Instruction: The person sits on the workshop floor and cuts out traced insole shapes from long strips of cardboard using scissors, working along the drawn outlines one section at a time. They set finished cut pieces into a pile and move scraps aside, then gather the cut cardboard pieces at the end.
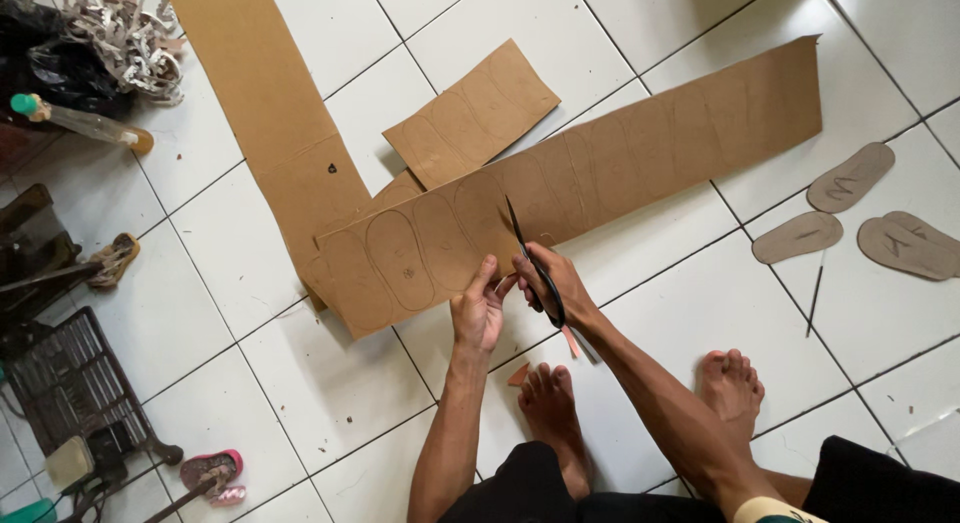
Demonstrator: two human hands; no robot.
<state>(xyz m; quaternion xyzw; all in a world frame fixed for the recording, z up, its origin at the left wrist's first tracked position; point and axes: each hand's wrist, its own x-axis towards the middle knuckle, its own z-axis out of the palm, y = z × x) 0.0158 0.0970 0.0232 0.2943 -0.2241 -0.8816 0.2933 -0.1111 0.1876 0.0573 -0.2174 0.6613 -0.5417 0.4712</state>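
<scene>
Notably, every place below was reckoned from the long cardboard strip (600, 173).
Strip: lay flat on the white tiled floor (300, 383), covered in traced oval sole outlines.
Left hand (478, 311): at the strip's near edge, fingers pinching the cardboard beside the cut.
Right hand (552, 281): just right of the left hand, closed through the handles of black scissors (528, 258), blades biting into the strip's near edge.
Cut soles (850, 208): well right of the strip, lying apart.
Smaller cardboard piece (472, 113): beyond the strip, overlapping it.
Risk: the blades could probably wander off the traced line if the strip slid; the pinching fingers sat close to the blades.
</scene>
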